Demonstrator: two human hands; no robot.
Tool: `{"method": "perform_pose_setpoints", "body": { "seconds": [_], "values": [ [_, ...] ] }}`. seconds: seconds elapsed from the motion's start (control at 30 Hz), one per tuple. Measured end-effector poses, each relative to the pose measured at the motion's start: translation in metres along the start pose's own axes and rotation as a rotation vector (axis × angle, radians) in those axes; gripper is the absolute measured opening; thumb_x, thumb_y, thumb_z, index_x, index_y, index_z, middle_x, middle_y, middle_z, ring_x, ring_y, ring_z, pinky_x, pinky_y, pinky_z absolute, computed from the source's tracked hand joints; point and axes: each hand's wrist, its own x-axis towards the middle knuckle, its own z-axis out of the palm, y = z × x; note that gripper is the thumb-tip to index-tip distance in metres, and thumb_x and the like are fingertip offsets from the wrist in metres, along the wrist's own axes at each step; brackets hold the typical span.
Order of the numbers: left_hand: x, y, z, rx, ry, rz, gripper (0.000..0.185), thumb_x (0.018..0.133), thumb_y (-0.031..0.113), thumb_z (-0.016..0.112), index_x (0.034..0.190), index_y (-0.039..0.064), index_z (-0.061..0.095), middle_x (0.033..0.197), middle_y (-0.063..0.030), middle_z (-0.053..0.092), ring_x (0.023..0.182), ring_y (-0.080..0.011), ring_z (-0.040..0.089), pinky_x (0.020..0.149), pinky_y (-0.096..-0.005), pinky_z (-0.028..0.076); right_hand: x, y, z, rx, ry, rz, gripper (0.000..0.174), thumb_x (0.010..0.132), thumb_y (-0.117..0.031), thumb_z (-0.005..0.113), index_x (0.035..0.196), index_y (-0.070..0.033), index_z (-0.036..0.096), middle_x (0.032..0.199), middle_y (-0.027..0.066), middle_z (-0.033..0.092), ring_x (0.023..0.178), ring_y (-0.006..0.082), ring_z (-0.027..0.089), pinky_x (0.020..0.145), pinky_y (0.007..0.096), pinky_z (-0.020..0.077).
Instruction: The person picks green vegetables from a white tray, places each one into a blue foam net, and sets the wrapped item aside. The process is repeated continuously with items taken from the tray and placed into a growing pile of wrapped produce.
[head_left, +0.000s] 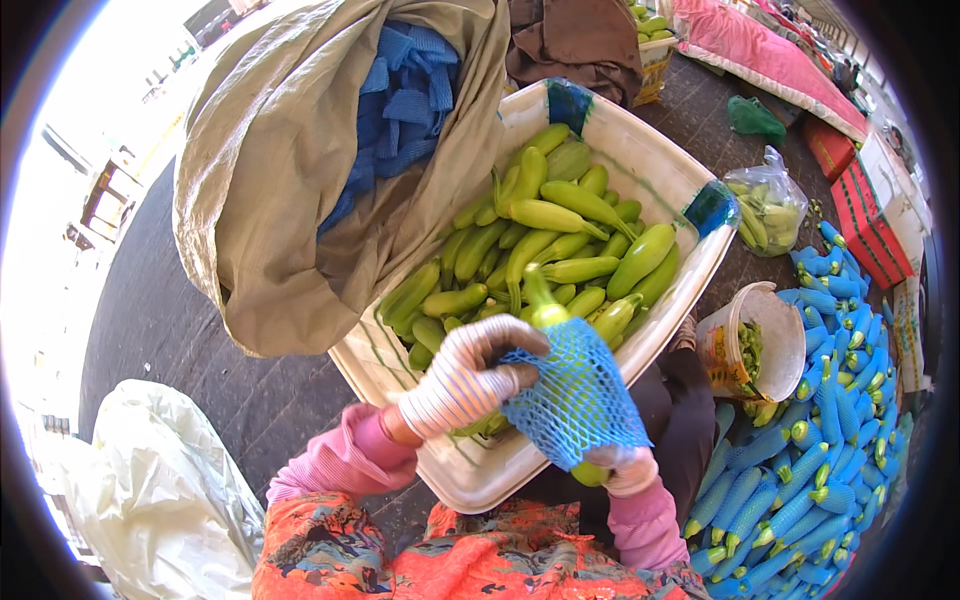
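My left hand (480, 367), in a white striped glove, pinches the edge of a blue foam net sleeve (577, 382). A light green zucchini (546, 300) runs through this sleeve; its stem end sticks out at the top and its other end shows below. My right hand (626, 466) is at the lower end of the sleeve around the zucchini, its fingers mostly hidden by netting. Beneath both hands stands a white plastic crate (645, 161) with many bare zucchini (570, 210) in it.
A tan sack (262, 195) of blue net sleeves (409, 97) leans over the crate's left side. Netted zucchini (802, 480) lie piled at right, beside a white bucket (716, 345) holding green scraps. A clear bag (772, 202) of zucchini is behind; a pale plastic sack (165, 480) is at left.
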Motion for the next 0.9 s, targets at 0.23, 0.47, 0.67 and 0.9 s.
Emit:
{"method": "perform_pose_setpoints", "body": {
  "seconds": [0.23,0.47,0.67,0.9],
  "values": [
    [0.114,0.006,-0.293,2.079,0.809,-0.203,0.025,0.088,0.01,0.044,0.101,0.007,0.064,0.095,-0.0142,0.069,0.085,-0.0321,0.07,0.071,-0.0429,0.057,-0.083,-0.07,-0.098,-0.029,0.655,-0.218,0.055,0.073,-0.007,0.078,0.122,0.001,0.055,0.111,0.0099,0.065,0.093,0.0199,0.063,0.087,0.0321,0.0492],
    [0.1,-0.042,-0.308,1.965,0.389,0.192,0.045,0.076,0.012,0.067,0.12,0.006,0.056,0.132,-0.0271,0.048,0.113,-0.0403,0.053,0.093,-0.0442,0.046,-0.16,-0.052,-0.163,-1.001,0.845,0.011,0.041,0.078,-0.009,0.076,0.115,0.0,0.061,0.104,0.0074,0.068,0.09,0.0195,0.065,0.084,0.0334,0.0513],
    [0.055,-0.039,-0.035,1.274,0.242,0.584,0.023,0.085,0.011,0.068,0.104,0.003,0.058,0.086,-0.0154,0.06,0.073,-0.03,0.059,0.065,-0.0386,0.048,-0.142,-0.015,-0.221,-1.413,1.11,-0.318,0.079,0.07,-0.024,0.083,0.135,0.0,0.046,0.129,0.0198,0.055,0.12,0.0311,0.053,0.105,0.0371,0.0399],
    [0.012,-0.051,0.057,1.047,0.21,0.387,0.014,0.071,0.0,0.067,0.081,0.003,0.058,0.075,-0.0128,0.055,0.066,-0.0315,0.054,0.06,-0.0393,0.045,-0.188,-0.052,-0.25,0.252,1.353,-0.242,0.071,0.075,-0.032,0.079,0.131,0.002,0.051,0.119,0.0125,0.061,0.108,0.0261,0.057,0.096,0.035,0.0449]
  ]
}}
